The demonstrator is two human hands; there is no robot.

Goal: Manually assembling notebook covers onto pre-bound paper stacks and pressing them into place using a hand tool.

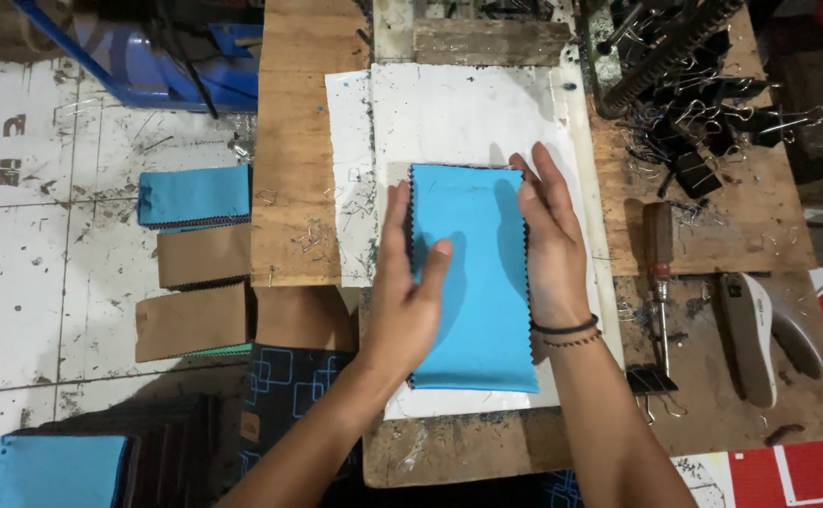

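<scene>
1. The stack of bright blue fabric swatches with zigzag-cut edges point(472, 282) lies lengthwise on a white, speckled sheet point(458, 118) over a worn wooden workbench point(294, 141).
2. The left hand point(407, 292) presses flat against the stack's left edge, fingers straight and together, thumb lying across the blue cloth.
3. The right hand point(552, 235) stands flat against the right edge, fingers extended and close together, squaring the pile between both palms; neither hand grips.
4. A wooden-handled screwdriver point(659, 273) and a grey stapler point(759, 334) lie to the right, black binder clips point(703, 141) beyond.
5. More blue and brown swatch bundles point(195, 249) sit on the tiled floor at left.
</scene>
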